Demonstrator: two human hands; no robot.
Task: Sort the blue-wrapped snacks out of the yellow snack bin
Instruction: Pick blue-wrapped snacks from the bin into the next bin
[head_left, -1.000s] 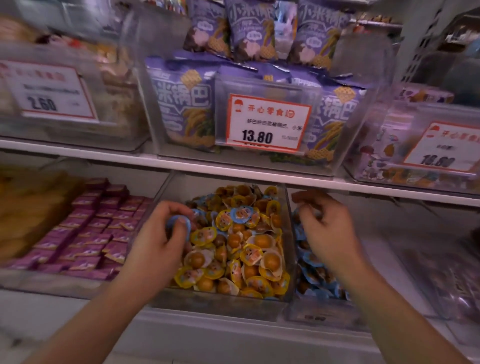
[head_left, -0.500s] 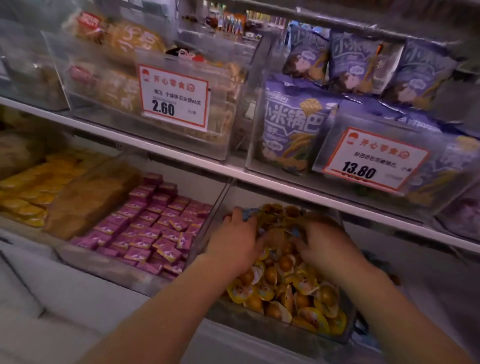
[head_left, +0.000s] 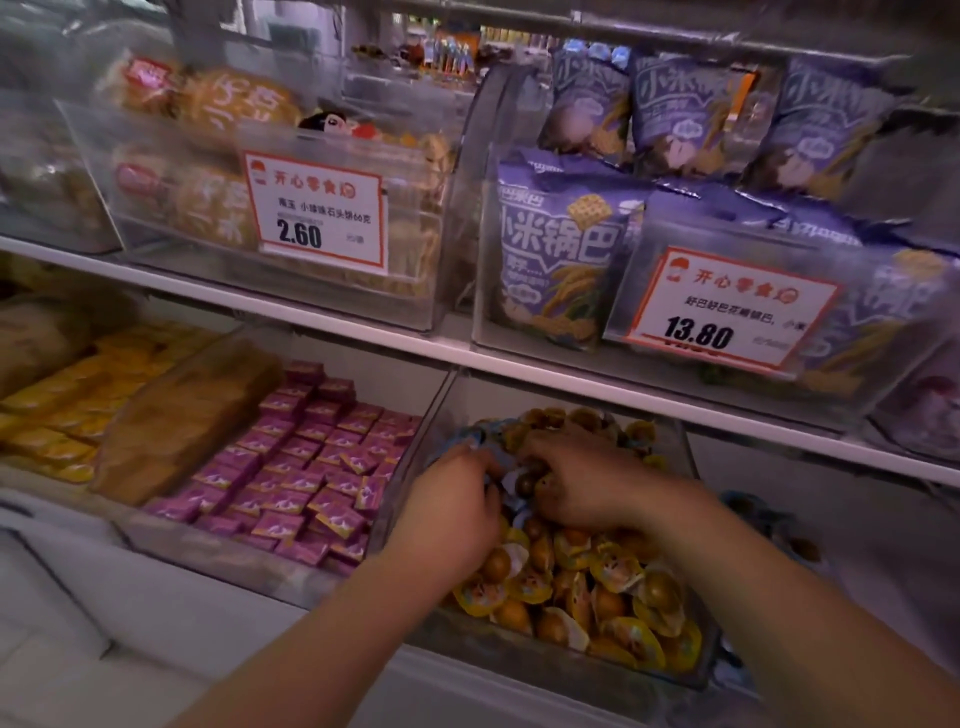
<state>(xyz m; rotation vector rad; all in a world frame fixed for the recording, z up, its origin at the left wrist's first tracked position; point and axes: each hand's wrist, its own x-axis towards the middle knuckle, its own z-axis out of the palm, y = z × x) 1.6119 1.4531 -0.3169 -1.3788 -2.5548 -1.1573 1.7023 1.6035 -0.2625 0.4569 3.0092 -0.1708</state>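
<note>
Head view: both hands are deep in the clear bin (head_left: 696, 670) of yellow-wrapped snacks (head_left: 618, 587) on the lower shelf. The bin's long axis runs from the shelf's front edge back toward the wall, leaning slightly left in the picture, its short front wall facing the person.

The left hand (head_left: 457, 512) is knuckles-up with fingers curled down into the pile at the bin's left side. Blue-wrapped snacks (head_left: 470, 436) bunch just beyond its fingertips, at the back left of the bin. Whether the fingers actually pinch one I cannot tell; they are buried and blurred.

The right hand (head_left: 582, 480) sits just beside it, fingers curled over round brown pieces in the middle of the heap. Its grasp is hidden too, so I cannot tell whether it holds anything.

The small round packs lie at every angle, foil faces tipped all ways; no single direction shows.

More blue wrappers (head_left: 748, 512) peek out right of the bin, mostly cut off by the right forearm. Left of the bin lies a tray of purple packets (head_left: 311, 467). Above, price tags read 2.60 (head_left: 317, 213) and 13.80 (head_left: 727, 309). The whole frame is soft with motion blur.
</note>
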